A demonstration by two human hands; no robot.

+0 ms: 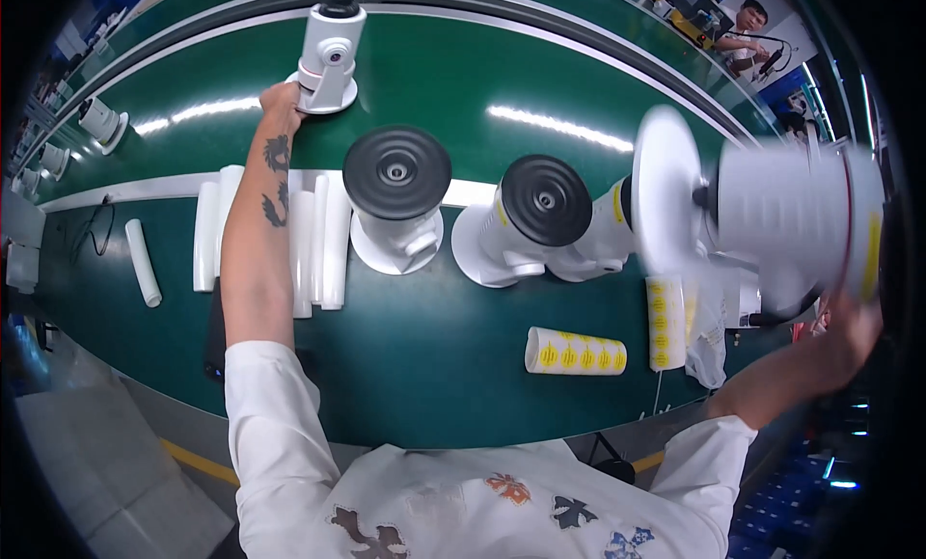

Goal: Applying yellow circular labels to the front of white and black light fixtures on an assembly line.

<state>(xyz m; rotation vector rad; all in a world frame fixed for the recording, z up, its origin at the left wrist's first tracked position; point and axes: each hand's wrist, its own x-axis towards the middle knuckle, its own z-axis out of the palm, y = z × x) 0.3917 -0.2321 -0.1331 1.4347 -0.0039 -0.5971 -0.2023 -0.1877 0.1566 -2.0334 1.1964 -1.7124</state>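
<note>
My left hand [281, 98], arm stretched far forward, grips the base of a white camera [332, 53] with a round foot and a dark lens, standing upright on the far green surface. Some of its fingers are hidden by the foot. At the far right my right hand [857, 329] is closed on a second white camera [786, 207], lifted and tilted sideways, smeared by motion. Its round white foot [666, 188] faces left. Between my arms stand more white cameras: one with a black disc on top [395, 243], another like it [494, 245], and a partly hidden one [600, 223].
White rolled sheets [302, 241] lie beneath my left forearm, and a single roll [143, 263] lies farther left. Rolls of yellow-printed labels [576, 352] and a clear plastic bag [707, 337] lie at right. A metal rail [473, 192] divides the surfaces. Another person [748, 38] sits beyond.
</note>
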